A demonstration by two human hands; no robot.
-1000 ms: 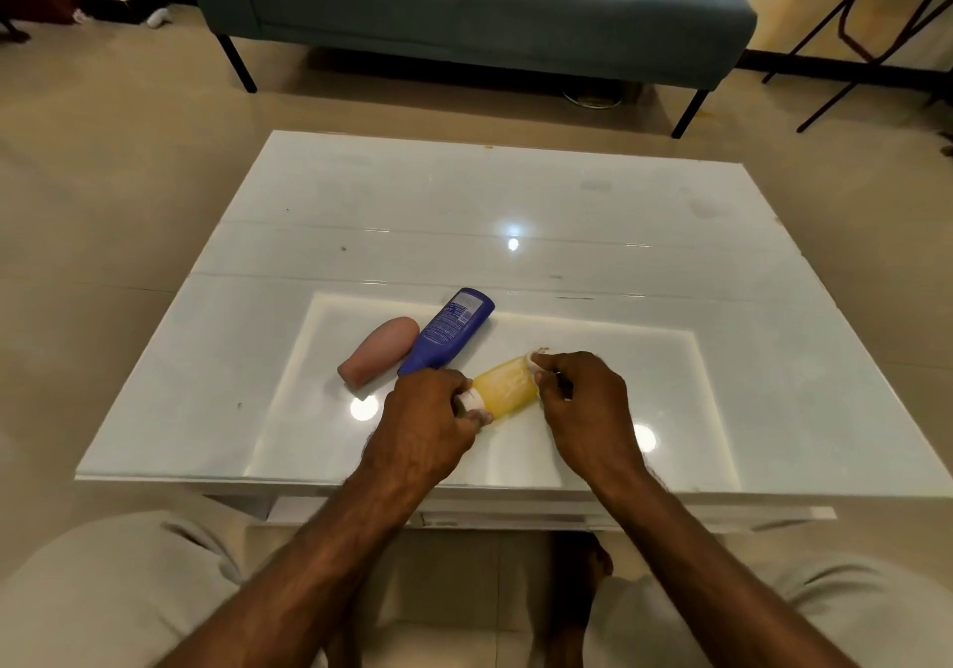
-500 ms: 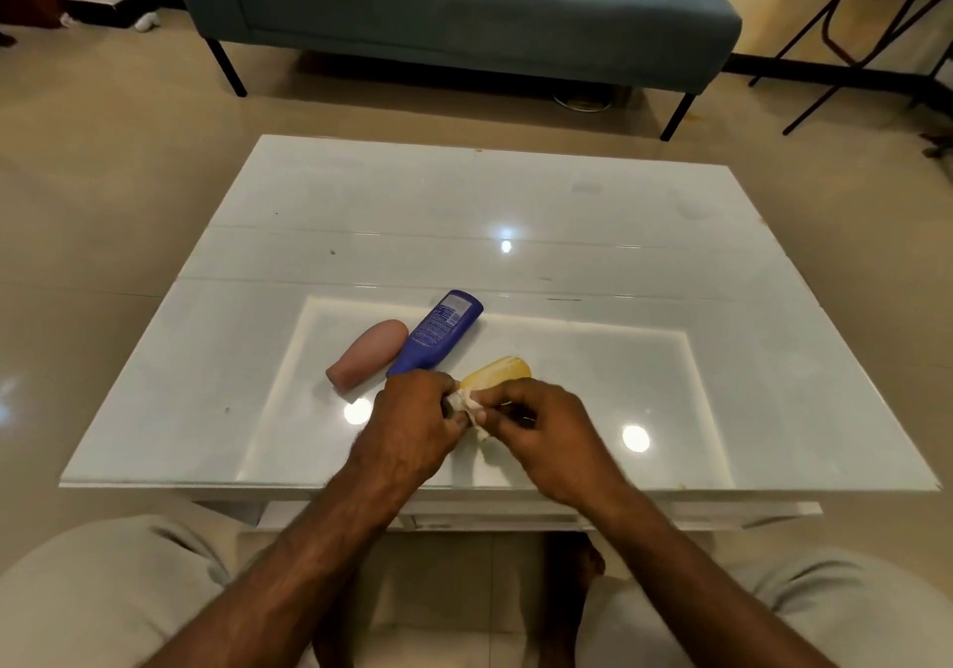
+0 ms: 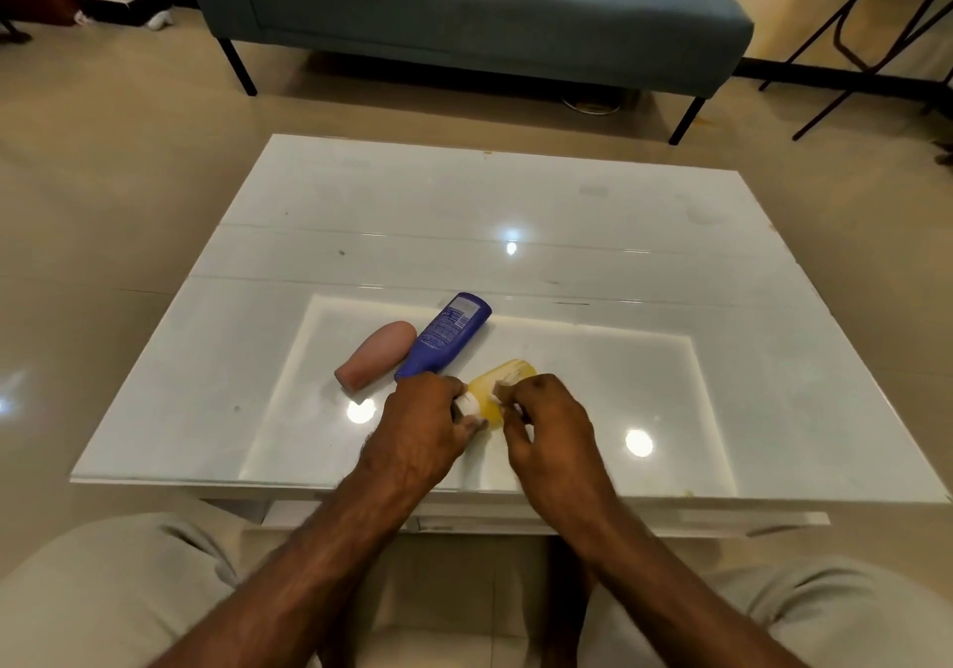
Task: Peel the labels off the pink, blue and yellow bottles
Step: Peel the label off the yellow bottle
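The yellow bottle [image 3: 497, 384] lies on the white glass table [image 3: 515, 203], its white cap end gripped by my left hand [image 3: 420, 427]. My right hand [image 3: 549, 422] pinches a pale strip of label [image 3: 501, 390] curling off the bottle's side. A blue bottle [image 3: 446, 337] with a printed label lies just behind my left hand, pointing away to the right. Left of it, touching it, lies a bare pink bottle [image 3: 377, 361].
A grey-blue sofa [image 3: 464, 12] stands beyond the table's far edge. Black metal chair legs [image 3: 866, 38] are at the back right. My knees in light trousers sit under the table's near edge.
My right hand drew from the bottle's far end towards its cap end, pulling the label. The bottle's far yellow end is more exposed now. The left hand kept its grip.
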